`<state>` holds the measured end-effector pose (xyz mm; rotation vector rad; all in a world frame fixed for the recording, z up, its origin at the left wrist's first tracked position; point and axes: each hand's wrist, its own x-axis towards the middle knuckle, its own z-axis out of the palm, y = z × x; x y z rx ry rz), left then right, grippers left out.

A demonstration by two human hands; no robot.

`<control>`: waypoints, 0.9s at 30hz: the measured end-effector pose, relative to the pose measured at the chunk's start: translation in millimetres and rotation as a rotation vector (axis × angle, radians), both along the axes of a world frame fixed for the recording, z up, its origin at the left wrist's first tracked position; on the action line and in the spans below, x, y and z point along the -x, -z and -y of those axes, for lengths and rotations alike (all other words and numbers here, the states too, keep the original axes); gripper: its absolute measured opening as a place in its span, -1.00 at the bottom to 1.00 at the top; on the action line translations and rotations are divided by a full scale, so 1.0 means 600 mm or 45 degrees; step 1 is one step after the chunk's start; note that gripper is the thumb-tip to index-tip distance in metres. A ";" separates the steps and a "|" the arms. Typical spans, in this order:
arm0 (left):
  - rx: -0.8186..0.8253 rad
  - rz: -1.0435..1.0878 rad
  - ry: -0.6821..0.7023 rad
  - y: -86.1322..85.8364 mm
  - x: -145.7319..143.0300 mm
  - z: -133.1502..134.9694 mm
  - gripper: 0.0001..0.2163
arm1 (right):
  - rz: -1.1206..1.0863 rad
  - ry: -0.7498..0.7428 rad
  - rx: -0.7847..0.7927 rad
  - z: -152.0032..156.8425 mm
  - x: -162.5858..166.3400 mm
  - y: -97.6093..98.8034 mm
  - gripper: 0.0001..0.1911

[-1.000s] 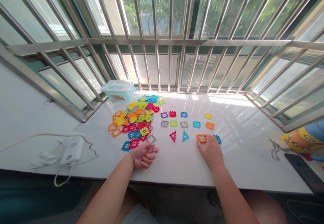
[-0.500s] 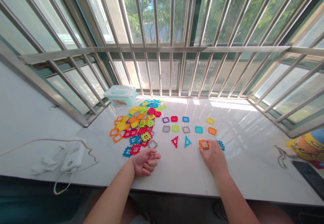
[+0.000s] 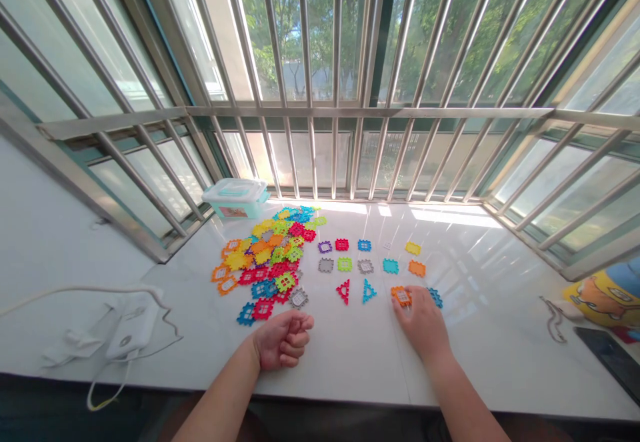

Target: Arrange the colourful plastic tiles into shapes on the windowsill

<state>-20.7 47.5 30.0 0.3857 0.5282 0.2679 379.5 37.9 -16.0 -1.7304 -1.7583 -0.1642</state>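
My right hand (image 3: pixel 423 325) lies flat on the white sill (image 3: pixel 490 335), fingertips touching an orange square tile (image 3: pixel 401 295), with a blue tile (image 3: pixel 436 297) at its right side. My left hand (image 3: pixel 283 338) rests curled in a loose fist, holding nothing, just below a heap of coloured plastic tiles (image 3: pixel 267 259). Between the hands lie a red triangle (image 3: pixel 343 291) and a blue triangle (image 3: pixel 368 291). Above them single square tiles sit in two rows, among them a green one (image 3: pixel 344 264) and a yellow one (image 3: pixel 413 249).
A pale teal lidded box (image 3: pixel 236 198) stands at the back left by the window bars (image 3: pixel 340 112). A white charger with cables (image 3: pixel 127 327) lies at the left. At the far right are a cartoon-printed object (image 3: pixel 603 295), a dark phone (image 3: pixel 607 355) and a cord (image 3: pixel 553 315).
The view tilted up a little, so everything sits lower in the picture. My right hand stays on the orange tile and my left fist stays where it was.
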 end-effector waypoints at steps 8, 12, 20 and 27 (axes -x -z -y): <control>-1.134 -1.000 -0.716 0.008 0.014 0.014 -0.70 | 0.021 0.010 -0.002 0.000 0.003 -0.006 -0.58; -1.848 -1.808 -0.963 -0.005 0.059 -0.029 -0.84 | 0.022 0.021 0.000 0.001 0.004 -0.006 -0.59; -2.226 -2.092 -0.439 0.021 0.096 -0.107 -0.62 | 0.004 0.021 -0.019 -0.002 0.002 -0.002 -0.60; -2.262 -2.020 -0.335 0.025 0.101 -0.121 -0.73 | 0.030 0.031 -0.007 0.000 0.003 -0.006 -0.58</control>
